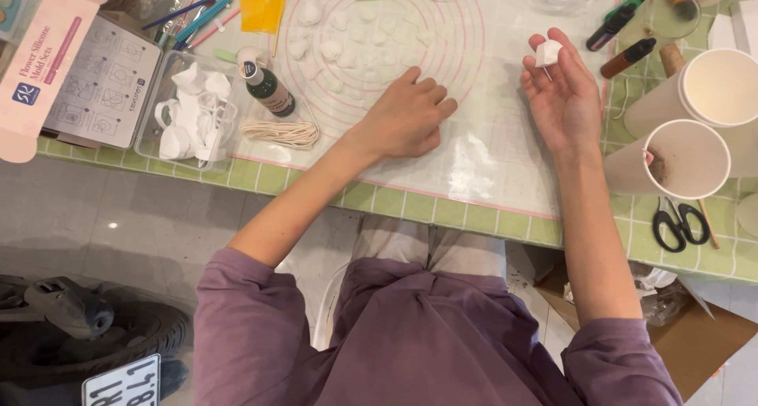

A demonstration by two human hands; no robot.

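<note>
Right hand (562, 98) pinching one white clay piece (548, 53) in fingertips, left hand (407, 116) flat, empty, on mat (489, 145), two paper cups (695, 157) at right edge.

Single head view, steeply downward, close over table (489, 217).

White clay piece (547, 53), green-checked table (474, 217)

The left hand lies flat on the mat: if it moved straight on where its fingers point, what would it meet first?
Probably the small white clay pieces on the mat; the left hand points up the picture toward them.
</note>
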